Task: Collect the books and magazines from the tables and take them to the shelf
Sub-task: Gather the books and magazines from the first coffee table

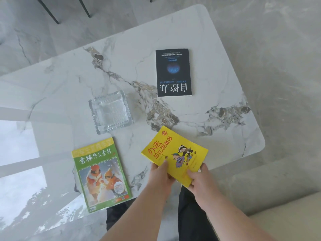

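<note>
Left hand [160, 174] and right hand [198, 178], arms extended, grip one yellow paperback book [175, 153] above the white marble table [217, 80]; one dark blue book [174, 73], one green magazine [100, 174], one square glass ashtray [110, 113] lie flat.

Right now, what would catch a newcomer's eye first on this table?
The bright yellow book, held at its near end by both the left hand and right hand near the table's front edge. To its left lies a green magazine, with a dark book farther back and a glass ashtray between.
</note>
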